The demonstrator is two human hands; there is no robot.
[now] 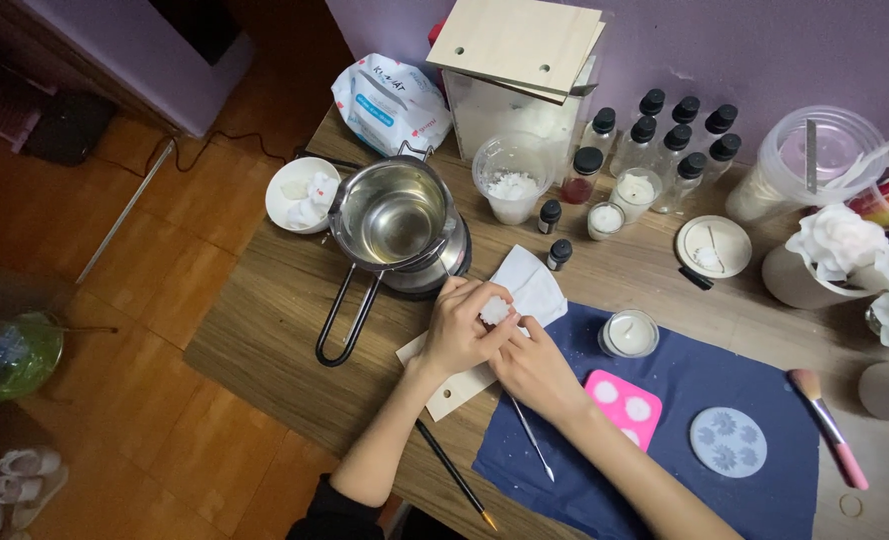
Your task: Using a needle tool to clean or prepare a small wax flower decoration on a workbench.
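My left hand (462, 325) holds a small white wax lump (495, 311) between its fingertips, over a thin wooden board (443, 392). My right hand (535, 368) lies just below it, fingers touching the same lump and a folded white paper (535, 285). A thin metal pick (532, 438) lies under my right wrist on the dark blue cloth (725, 500). Just beyond my hands stands a steel melting pot (395, 215) with a long looped handle.
On the cloth lie a glass candle (629, 334), a pink mould (622, 406) and a round grey mould (728, 441). A pink brush (831, 428), a paintbrush (455, 473), several dark-capped bottles (665, 140), a cup of wax flakes (512, 180) and a white bowl (303, 194) stand around.
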